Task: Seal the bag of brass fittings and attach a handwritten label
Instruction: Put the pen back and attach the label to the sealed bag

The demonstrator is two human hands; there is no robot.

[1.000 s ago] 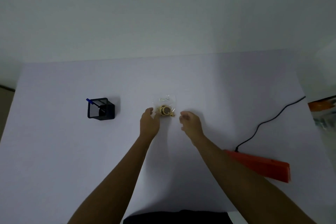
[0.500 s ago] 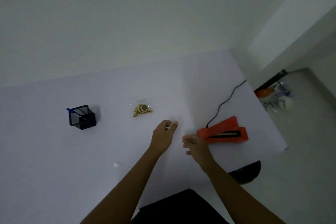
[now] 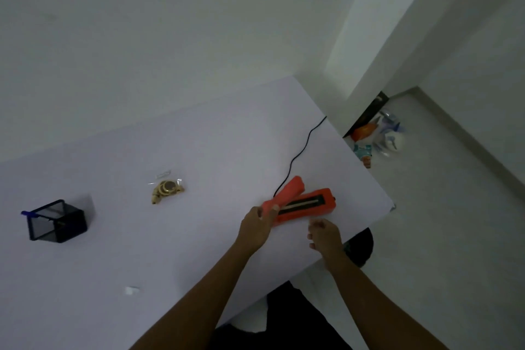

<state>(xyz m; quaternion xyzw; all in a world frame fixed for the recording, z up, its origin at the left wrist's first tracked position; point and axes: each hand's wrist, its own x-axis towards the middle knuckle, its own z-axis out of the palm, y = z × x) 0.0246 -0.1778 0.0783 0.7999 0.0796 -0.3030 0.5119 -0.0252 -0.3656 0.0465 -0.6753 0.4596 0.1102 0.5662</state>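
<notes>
A small clear bag of brass fittings (image 3: 166, 190) lies on the white table (image 3: 113, 236), left of centre, with a small white label on its far end. An orange heat sealer (image 3: 301, 203) sits near the table's right edge, its lid raised and its dark sealing strip showing. My left hand (image 3: 257, 226) grips the near end of the raised lid. My right hand (image 3: 324, 234) hovers just in front of the sealer's base, fingers loosely curled, holding nothing. A black mesh pen holder (image 3: 55, 221) with a blue pen stands at the far left.
A black power cord (image 3: 301, 150) runs from the sealer to the table's far right corner. A small white scrap (image 3: 131, 290) lies near the front edge. Coloured items (image 3: 375, 136) sit on the floor beyond the table's right edge.
Both hands left the bag and moved right to the sealer. My left hand took hold of the lid, which now stands higher. The view swung to the right.
</notes>
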